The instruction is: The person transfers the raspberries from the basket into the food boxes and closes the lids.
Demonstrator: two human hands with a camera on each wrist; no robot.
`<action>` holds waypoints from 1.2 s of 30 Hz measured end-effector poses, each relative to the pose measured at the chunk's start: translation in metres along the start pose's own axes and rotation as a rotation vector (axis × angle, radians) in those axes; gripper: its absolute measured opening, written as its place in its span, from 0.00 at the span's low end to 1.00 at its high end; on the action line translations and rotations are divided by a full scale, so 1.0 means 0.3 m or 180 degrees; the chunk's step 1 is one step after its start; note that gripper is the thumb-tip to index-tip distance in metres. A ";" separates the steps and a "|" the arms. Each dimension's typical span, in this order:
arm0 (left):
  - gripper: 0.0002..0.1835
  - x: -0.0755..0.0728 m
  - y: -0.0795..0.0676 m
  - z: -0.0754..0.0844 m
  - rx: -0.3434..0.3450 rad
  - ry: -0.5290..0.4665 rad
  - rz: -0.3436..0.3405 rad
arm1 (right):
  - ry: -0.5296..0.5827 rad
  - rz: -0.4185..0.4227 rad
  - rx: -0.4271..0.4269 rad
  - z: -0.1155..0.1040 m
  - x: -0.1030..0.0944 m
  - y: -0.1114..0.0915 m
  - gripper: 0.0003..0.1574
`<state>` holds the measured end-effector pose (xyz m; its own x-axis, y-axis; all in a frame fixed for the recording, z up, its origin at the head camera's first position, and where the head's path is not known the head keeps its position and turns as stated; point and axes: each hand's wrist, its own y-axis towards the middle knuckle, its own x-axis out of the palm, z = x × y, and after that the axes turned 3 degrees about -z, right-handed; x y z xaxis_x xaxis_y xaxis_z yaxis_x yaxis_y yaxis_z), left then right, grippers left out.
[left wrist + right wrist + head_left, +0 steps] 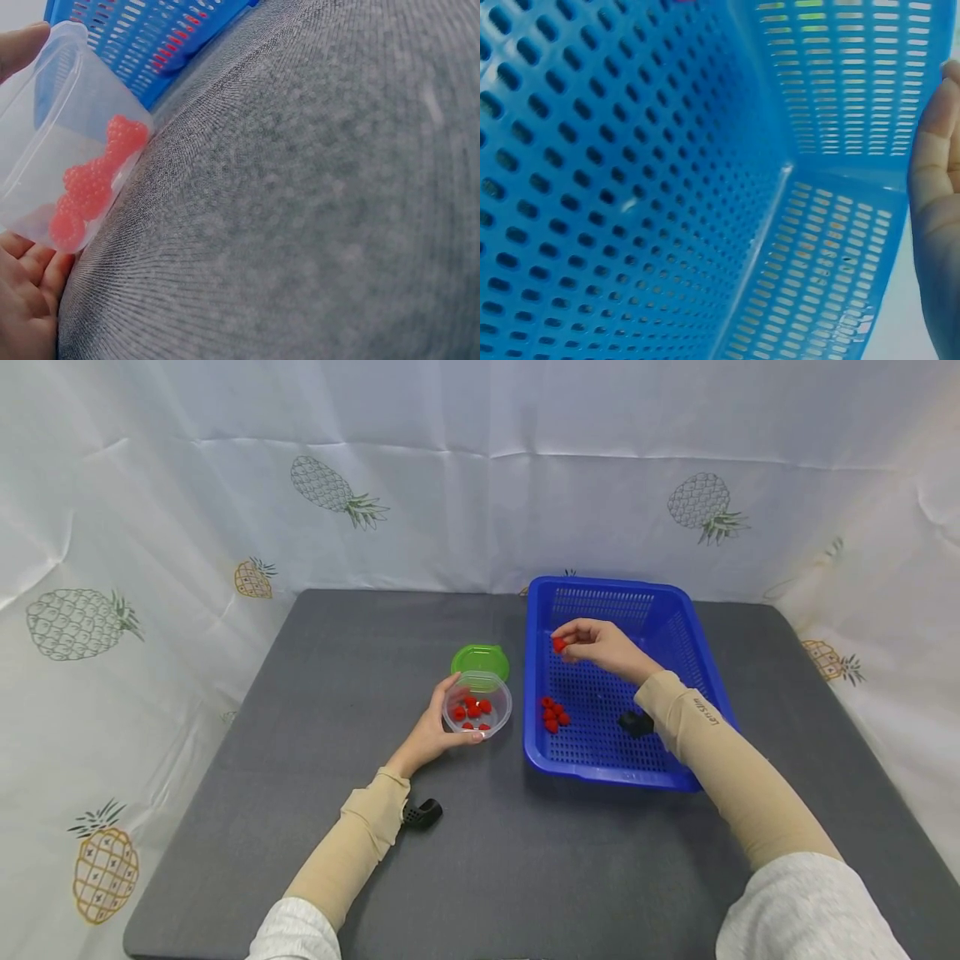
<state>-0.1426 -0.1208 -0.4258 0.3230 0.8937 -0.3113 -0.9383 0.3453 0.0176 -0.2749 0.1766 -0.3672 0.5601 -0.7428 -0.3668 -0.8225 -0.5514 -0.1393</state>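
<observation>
My left hand (426,737) grips a clear plastic tub (504,714) on the dark table, thumb at its near rim and fingers round its far side. Inside lie several red raspberries (472,711), clustered at the bottom in the left wrist view. Between the fingertips of my right hand (602,647), one raspberry (558,645) is pinched over the left part of a blue perforated basket (533,693). Several more raspberries (552,717) lie together on the basket floor, at the near left. In the right wrist view, the pinched raspberry is out of sight.
A green lid (480,658) lies just behind the tub, partly overlapped by it. Black pieces show under the left wrist (423,814) and beside the right forearm (635,723). White pineapple-print cloth (480,518) hangs behind the table and at both sides.
</observation>
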 end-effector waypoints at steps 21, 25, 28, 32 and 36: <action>0.51 -0.010 0.007 -0.019 0.0093 -0.0065 -0.0020 | 0.0506 -0.0352 -0.0577 -0.124 0.088 0.026 0.16; 0.51 -0.010 0.002 -0.018 0.0095 -0.0061 -0.0030 | 0.0595 -0.0471 -0.0626 -0.136 0.120 0.036 0.13; 0.51 -0.011 -0.002 -0.019 0.0094 -0.0056 -0.0038 | 0.0647 -0.0521 -0.0655 -0.143 0.143 0.043 0.12; 0.51 -0.014 -0.001 -0.021 0.0076 -0.0070 -0.0052 | 0.0675 -0.0557 -0.0673 -0.148 0.168 0.052 0.12; 0.51 -0.017 0.000 -0.024 0.0063 -0.0084 -0.0054 | 0.0668 -0.0624 -0.0617 -0.154 0.191 0.060 0.13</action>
<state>-0.1453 -0.1274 -0.4310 0.3423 0.8948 -0.2866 -0.9301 0.3659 0.0315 -0.2529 0.1066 -0.3481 0.7303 -0.6663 -0.1503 -0.6744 -0.7384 -0.0036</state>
